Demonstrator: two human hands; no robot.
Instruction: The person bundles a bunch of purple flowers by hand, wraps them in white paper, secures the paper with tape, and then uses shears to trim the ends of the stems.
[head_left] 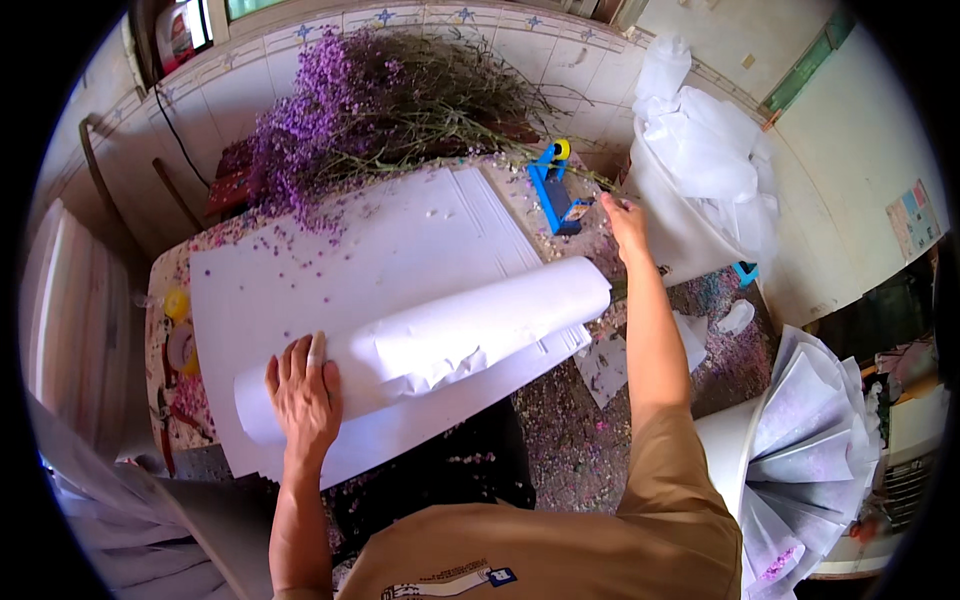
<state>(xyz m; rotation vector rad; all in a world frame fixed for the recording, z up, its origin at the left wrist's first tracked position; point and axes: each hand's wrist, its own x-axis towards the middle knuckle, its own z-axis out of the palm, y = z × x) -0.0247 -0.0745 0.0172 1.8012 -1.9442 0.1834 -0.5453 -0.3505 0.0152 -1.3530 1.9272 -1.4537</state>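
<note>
My left hand (303, 392) lies flat, fingers apart, on the near end of a rolled white paper tube (440, 335). The roll rests across a stack of flat white paper sheets (330, 250) on the table. My right hand (625, 222) is stretched out to the far right, fingers near a blue tape dispenser (556, 190) with a yellow roll on top; whether it touches or holds anything I cannot tell. A big heap of purple dried flowers (370, 110) lies at the back of the table.
Purple petals litter the sheets and the speckled table (570, 430). Crumpled white wrapping (705, 160) is piled at right. A fan of white and lilac paper cones (800, 440) stands low right. Yellow tape rolls (178, 305) sit at the left table edge.
</note>
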